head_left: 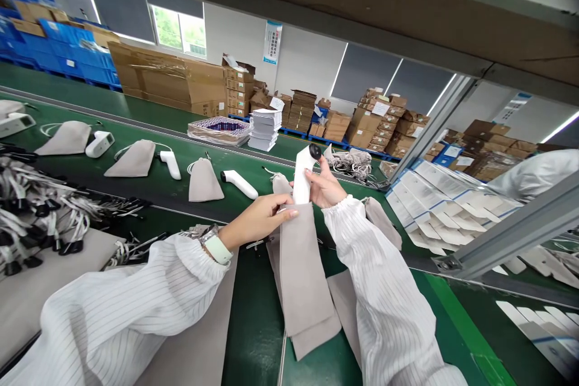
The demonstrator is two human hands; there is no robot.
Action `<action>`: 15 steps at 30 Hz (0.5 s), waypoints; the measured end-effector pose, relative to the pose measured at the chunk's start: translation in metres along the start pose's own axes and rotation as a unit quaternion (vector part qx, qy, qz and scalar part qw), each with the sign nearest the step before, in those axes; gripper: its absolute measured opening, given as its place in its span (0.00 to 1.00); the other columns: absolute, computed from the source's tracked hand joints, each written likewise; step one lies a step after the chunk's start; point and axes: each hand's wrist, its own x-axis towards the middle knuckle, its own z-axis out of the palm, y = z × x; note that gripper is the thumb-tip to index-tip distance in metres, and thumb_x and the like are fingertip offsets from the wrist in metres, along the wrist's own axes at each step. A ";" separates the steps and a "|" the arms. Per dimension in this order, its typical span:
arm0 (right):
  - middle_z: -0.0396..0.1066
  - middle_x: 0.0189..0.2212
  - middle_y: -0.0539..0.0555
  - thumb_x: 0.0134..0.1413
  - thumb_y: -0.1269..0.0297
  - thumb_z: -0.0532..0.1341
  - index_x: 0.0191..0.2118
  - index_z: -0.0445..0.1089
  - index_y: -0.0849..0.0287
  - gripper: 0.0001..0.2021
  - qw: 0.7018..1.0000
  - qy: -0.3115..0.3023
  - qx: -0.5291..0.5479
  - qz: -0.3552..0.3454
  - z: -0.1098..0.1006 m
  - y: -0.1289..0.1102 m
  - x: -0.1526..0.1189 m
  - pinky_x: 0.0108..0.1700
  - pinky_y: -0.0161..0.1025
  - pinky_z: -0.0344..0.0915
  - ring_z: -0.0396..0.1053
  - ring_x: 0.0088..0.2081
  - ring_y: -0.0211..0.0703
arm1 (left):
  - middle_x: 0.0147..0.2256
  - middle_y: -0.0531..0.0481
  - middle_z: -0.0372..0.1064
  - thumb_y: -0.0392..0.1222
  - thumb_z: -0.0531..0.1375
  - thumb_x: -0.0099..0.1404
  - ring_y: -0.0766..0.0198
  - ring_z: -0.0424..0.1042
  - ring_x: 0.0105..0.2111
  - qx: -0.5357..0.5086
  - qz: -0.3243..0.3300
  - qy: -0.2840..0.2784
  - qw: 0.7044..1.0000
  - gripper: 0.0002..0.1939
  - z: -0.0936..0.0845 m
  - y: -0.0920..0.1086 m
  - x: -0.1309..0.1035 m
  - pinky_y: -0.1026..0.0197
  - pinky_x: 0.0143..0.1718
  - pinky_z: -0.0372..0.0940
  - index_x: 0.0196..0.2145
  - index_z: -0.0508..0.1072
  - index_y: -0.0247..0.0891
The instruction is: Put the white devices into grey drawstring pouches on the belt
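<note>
In the middle of the head view, my right hand (326, 186) is closed around a white handheld device (302, 176) with a round black end, held upright and slightly tilted. My left hand (277, 211) pinches the top edge of a long, folded grey-beige cloth piece (305, 277), which hangs down in front of me. The device's lower end meets the cloth's top edge; whether it sits inside or behind the fabric I cannot tell. More cloth lies under my right forearm. Just behind my hands, a small drawstring pouch (280, 184) is partly hidden.
Along the green conveyor (149, 196) lie drawstring pouches (205, 181) and white devices (239, 184). Bundled cables (49, 211) are heaped at left. White folded cartons (447, 205) stand at right beside a metal post (432, 114). A shelf (344, 6) overhangs the top.
</note>
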 end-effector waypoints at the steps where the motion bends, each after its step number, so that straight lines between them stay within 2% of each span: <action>1: 0.63 0.30 0.47 0.40 0.64 0.62 0.54 0.38 0.41 0.38 1.000 -0.008 0.002 0.006 0.000 0.002 0.001 0.32 0.44 0.65 0.67 0.31 0.41 | 0.25 0.54 0.53 0.49 0.47 0.61 0.72 0.53 0.25 -0.001 0.003 0.017 1.000 0.15 0.000 0.000 0.000 0.68 0.25 0.50 0.29 0.61 0.33; 3: 0.62 0.29 0.48 0.39 0.56 0.62 0.48 0.49 0.48 0.29 1.000 -0.024 -0.010 0.000 0.000 0.008 0.004 0.32 0.41 0.64 0.66 0.30 0.39 | 0.27 0.53 0.55 0.49 0.49 0.61 0.72 0.55 0.26 0.003 0.004 0.072 0.997 0.14 -0.001 0.000 0.001 0.68 0.26 0.51 0.30 0.61 0.34; 5: 0.62 0.29 0.49 0.38 0.50 0.61 0.40 0.56 0.55 0.23 0.997 -0.038 -0.064 0.018 0.002 0.013 0.005 0.30 0.35 0.63 0.64 0.28 0.35 | 0.30 0.53 0.56 0.48 0.49 0.61 0.71 0.56 0.28 0.009 0.004 0.142 0.990 0.13 -0.001 0.000 0.001 0.67 0.28 0.53 0.31 0.62 0.34; 7: 0.61 0.29 0.51 0.41 0.43 0.55 0.35 0.59 0.60 0.24 0.983 -0.045 -0.158 0.087 0.006 0.016 0.005 0.25 0.31 0.60 0.62 0.26 0.33 | 0.32 0.52 0.56 0.47 0.50 0.61 0.70 0.58 0.31 0.021 0.006 0.196 0.980 0.12 -0.002 0.000 0.001 0.68 0.32 0.55 0.32 0.64 0.35; 9: 0.60 0.23 0.52 0.44 0.37 0.45 0.33 0.61 0.62 0.29 0.949 -0.038 -0.276 0.149 0.011 0.016 0.003 0.22 0.30 0.56 0.59 0.23 0.32 | 0.34 0.51 0.55 0.46 0.50 0.61 0.70 0.59 0.35 0.030 0.002 0.225 0.974 0.11 -0.002 0.000 0.000 0.68 0.34 0.56 0.33 0.65 0.36; 10: 0.58 0.21 0.51 0.45 0.36 0.41 0.32 0.62 0.63 0.32 0.930 -0.026 -0.335 0.148 0.014 0.015 0.002 0.21 0.30 0.54 0.57 0.21 0.32 | 0.35 0.50 0.55 0.46 0.50 0.61 0.70 0.59 0.35 0.035 -0.003 0.232 0.972 0.11 -0.002 0.000 0.000 0.68 0.34 0.57 0.34 0.66 0.36; 12: 0.54 0.16 0.51 0.46 0.36 0.37 0.26 0.63 0.64 0.34 0.889 -0.004 -0.451 0.078 0.018 0.016 -0.001 0.22 0.32 0.51 0.53 0.19 0.31 | 0.36 0.50 0.54 0.47 0.50 0.60 0.69 0.59 0.35 0.048 -0.016 0.237 0.970 0.12 -0.002 -0.001 0.000 0.68 0.33 0.57 0.35 0.66 0.37; 14: 0.55 0.15 0.52 0.47 0.37 0.35 0.19 0.61 0.64 0.35 0.850 -0.006 -0.527 0.006 0.021 0.020 -0.003 0.24 0.33 0.51 0.52 0.20 0.32 | 0.36 0.50 0.54 0.46 0.50 0.61 0.69 0.59 0.35 0.062 -0.019 0.240 0.969 0.11 -0.002 -0.002 0.000 0.67 0.34 0.57 0.34 0.66 0.37; 15: 0.55 0.15 0.53 0.48 0.37 0.34 0.17 0.60 0.64 0.35 0.838 -0.017 -0.545 -0.007 0.022 0.023 -0.003 0.25 0.34 0.51 0.53 0.20 0.33 | 0.36 0.50 0.54 0.46 0.50 0.61 0.69 0.59 0.35 0.068 -0.016 0.237 0.969 0.11 -0.002 -0.003 0.000 0.67 0.35 0.57 0.33 0.66 0.37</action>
